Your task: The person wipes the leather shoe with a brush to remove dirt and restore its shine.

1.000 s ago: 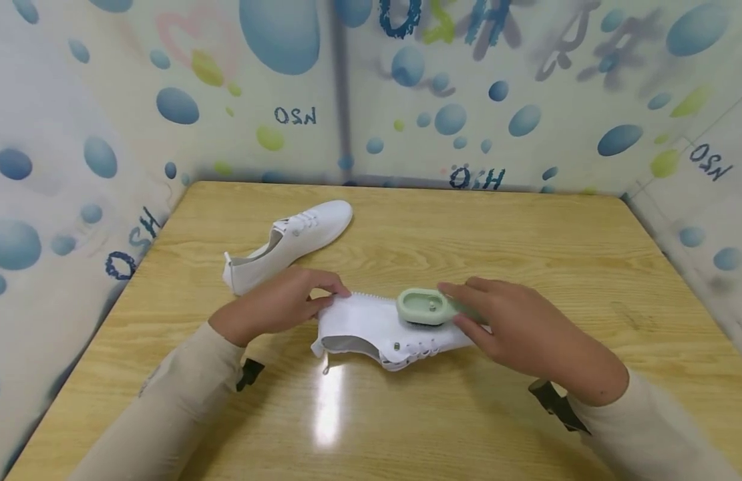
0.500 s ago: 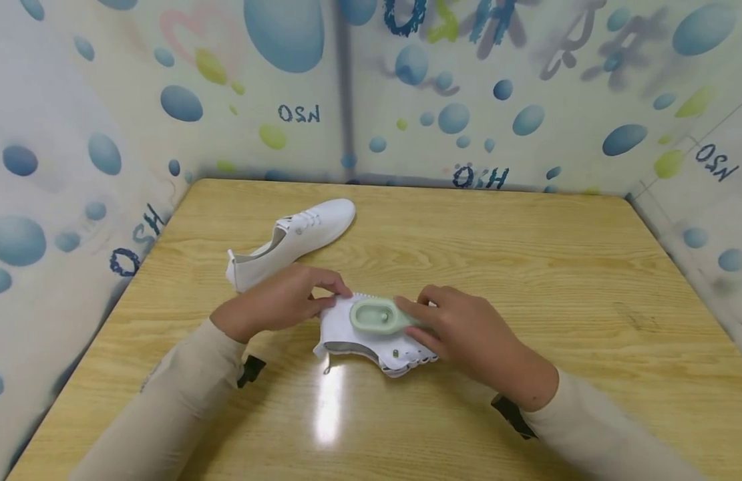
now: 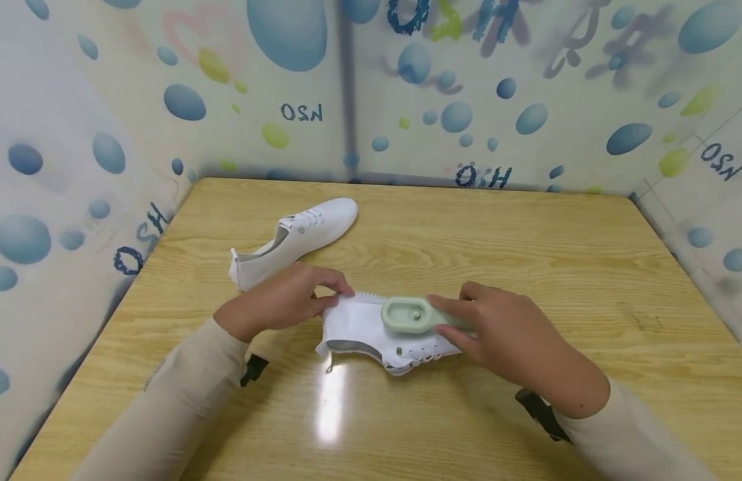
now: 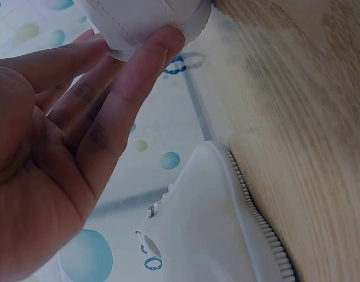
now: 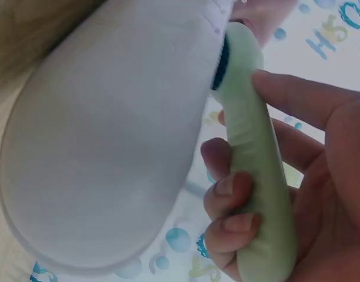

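A white shoe (image 3: 355, 324) lies on its side, its opening facing the person. At the heel, my left hand (image 3: 284, 302) pinches it between thumb and fingers; the left wrist view shows fingertips on the heel (image 4: 138, 23). My right hand (image 3: 509, 331) grips the handle of a pale green brush (image 3: 407, 315). In the right wrist view, several fingers curl round the brush handle (image 5: 259, 176), and the dark bristles (image 5: 222, 64) touch the shoe's side. The toe (image 5: 103, 147) is hidden behind my right hand in the head view.
A second white shoe (image 3: 310, 230) stands upright on the wooden table (image 3: 497, 247), behind my left hand. Walls (image 3: 371, 87) patterned with blue and green drops border the table's back and sides.
The brush first slid left along the shoe's side toward the heel, then back right toward the toe, my right hand moving with it. The left hand has kept its grip at the heel.
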The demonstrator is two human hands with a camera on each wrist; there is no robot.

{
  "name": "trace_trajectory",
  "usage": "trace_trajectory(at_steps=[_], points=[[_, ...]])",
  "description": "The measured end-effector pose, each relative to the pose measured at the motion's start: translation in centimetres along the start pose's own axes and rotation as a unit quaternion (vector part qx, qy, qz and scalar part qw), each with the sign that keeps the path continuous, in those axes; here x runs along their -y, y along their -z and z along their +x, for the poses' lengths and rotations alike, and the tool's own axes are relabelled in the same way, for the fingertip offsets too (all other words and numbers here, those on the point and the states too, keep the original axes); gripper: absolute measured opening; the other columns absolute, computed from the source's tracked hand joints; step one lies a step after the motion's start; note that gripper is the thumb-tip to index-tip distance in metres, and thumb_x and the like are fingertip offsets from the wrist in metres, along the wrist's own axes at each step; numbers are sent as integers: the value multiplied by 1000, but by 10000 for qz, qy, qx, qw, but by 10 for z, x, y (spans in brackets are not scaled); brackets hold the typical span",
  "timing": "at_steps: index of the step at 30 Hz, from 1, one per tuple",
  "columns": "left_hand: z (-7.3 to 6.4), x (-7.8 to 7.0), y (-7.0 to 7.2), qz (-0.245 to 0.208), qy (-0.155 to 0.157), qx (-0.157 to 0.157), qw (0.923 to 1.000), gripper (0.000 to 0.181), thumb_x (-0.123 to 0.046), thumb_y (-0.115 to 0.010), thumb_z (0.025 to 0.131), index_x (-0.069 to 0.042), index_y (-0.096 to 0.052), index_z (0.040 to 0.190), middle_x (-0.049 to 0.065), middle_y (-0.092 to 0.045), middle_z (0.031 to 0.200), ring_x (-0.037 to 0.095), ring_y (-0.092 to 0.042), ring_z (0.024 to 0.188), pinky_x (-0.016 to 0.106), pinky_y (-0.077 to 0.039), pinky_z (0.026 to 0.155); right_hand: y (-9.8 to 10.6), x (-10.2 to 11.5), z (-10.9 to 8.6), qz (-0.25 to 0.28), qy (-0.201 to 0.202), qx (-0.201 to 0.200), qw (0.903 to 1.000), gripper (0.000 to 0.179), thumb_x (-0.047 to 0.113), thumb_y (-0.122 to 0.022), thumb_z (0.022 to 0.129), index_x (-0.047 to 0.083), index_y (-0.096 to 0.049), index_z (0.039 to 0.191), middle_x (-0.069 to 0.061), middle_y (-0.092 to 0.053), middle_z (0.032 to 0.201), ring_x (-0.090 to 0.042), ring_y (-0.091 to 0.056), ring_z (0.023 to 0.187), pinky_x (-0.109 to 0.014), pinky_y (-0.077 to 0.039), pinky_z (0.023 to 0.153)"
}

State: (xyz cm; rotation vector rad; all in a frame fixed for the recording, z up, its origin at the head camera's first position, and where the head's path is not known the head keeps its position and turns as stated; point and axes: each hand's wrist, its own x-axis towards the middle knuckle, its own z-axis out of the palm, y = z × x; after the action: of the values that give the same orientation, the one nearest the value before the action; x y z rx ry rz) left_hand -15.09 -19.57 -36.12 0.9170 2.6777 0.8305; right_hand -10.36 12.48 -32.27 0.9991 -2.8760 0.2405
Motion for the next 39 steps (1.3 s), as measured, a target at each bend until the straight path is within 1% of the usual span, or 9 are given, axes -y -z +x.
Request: trace_trajectory(at_steps=[4,7,10,14,18,20,25,33,39], points=[[-1,-1,1,-14,58,28,10000,22,-6,-68,94,-18,-74,111,-5,-73,115,11,-65,100,28,-52,77,-2,1,2,56,144,6,9999,40,35,-74,90,28,-69,129,1,-60,88,-4,-40,59,-21,-35,51],[-1,-2,1,-22,63,24,10000,22,-6,-68,94,-18,-74,111,-6,-73,114,10,-64,95,25,-50,75,-11,7,7,20,362,-108,9993,40,35,-75,90,27,-69,129,0,-61,88,-5,-41,60,-21,-35,50],[0,-2,0,-11,26,12,10000,22,-6,-68,94,-18,-74,111,-6,-73,113,9,-64,95,25,-51,76,-22,13,13,-116,522,-199,9984,40,36,-75,90,26,-69,128,-1,-61,88,-7,-43,62,-20,-36,51],[1,-1,-1,-22,-24,4,10000,22,-6,-68,94,-18,-74,110,-6,-74,112,9,-64,93,25,-51,75,-33,21,19,-267,643,-344,9970,41,38,-74,90,26,-69,129,0,-60,89,-8,-45,64,-20,-36,52],[3,-2,-1,-51,-74,-18,10000,21,-6,-68,94,-19,-74,109,-7,-74,111,8,-63,90,25,-51,74,-36,24,19,-327,700,-552,9955,41,38,-74,90,25,-70,128,0,-60,87,-8,-44,63,-20,-35,52],[3,-3,-1,-31,-84,-25,10000,21,-6,-69,94,-19,-74,109,-7,-74,111,8,-64,93,25,-51,75,-34,23,17,-357,655,-555,9957,41,39,-75,89,26,-70,128,1,-60,87,-8,-44,62,-20,-34,51],[3,-2,-2,4,-56,-4,10000,22,-6,-68,94,-18,-74,111,-6,-73,112,9,-65,96,25,-51,76,-19,15,6,-382,309,-244,9985,41,40,-75,89,28,-70,128,0,-60,88,-6,-42,59,-20,-33,48],[2,-2,-1,2,51,34,10000,21,-6,-68,94,-17,-74,111,-5,-73,114,9,-63,90,24,-50,72,11,-6,-18,-209,-357,205,9989,42,38,-75,89,30,-68,130,3,-62,88,-4,-40,57,-23,-32,47],[1,-3,0,15,133,36,9999,22,-5,-68,94,-17,-74,112,-4,-73,115,11,-61,86,24,-48,71,13,-9,-20,-134,-360,117,9992,41,37,-75,89,29,-69,129,3,-62,87,-3,-38,55,-22,-32,47]])
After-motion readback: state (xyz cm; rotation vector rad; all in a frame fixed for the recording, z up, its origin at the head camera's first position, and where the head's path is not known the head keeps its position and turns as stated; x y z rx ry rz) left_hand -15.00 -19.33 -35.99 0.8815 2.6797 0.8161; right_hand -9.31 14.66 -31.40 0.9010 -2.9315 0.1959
